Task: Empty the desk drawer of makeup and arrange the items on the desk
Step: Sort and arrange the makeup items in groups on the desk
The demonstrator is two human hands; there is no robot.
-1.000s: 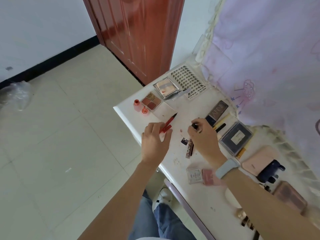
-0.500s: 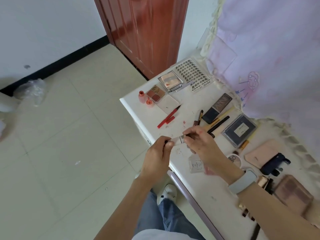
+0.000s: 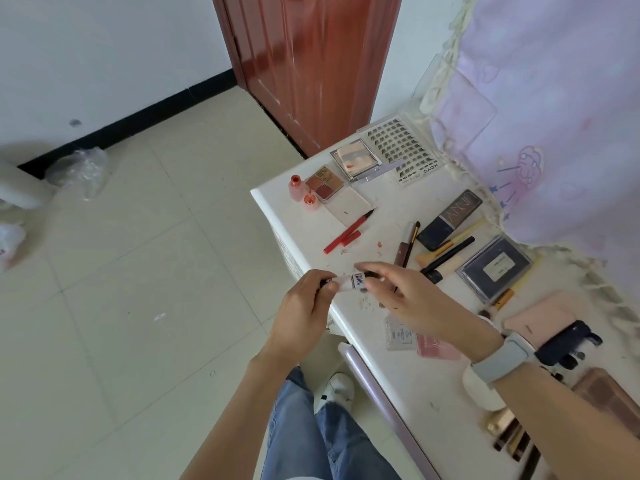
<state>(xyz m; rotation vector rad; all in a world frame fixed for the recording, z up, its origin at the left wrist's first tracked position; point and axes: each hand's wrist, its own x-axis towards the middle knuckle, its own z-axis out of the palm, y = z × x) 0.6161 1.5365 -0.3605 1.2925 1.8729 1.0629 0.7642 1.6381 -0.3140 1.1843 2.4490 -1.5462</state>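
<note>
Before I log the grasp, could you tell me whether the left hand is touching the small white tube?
Touching: the head view shows the left hand pinching the small white tube at its left end.

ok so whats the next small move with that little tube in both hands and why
Probably set the small tube down on the desk, beside the red liner pen. Both the left hand and right hand pinch it above the desk edge, and bare desk shows there.

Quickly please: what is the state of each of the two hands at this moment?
Left hand: closed on one end of the small white tube with dark print.
Right hand: pinching the other end of the same tube, other fingers spread.
</note>
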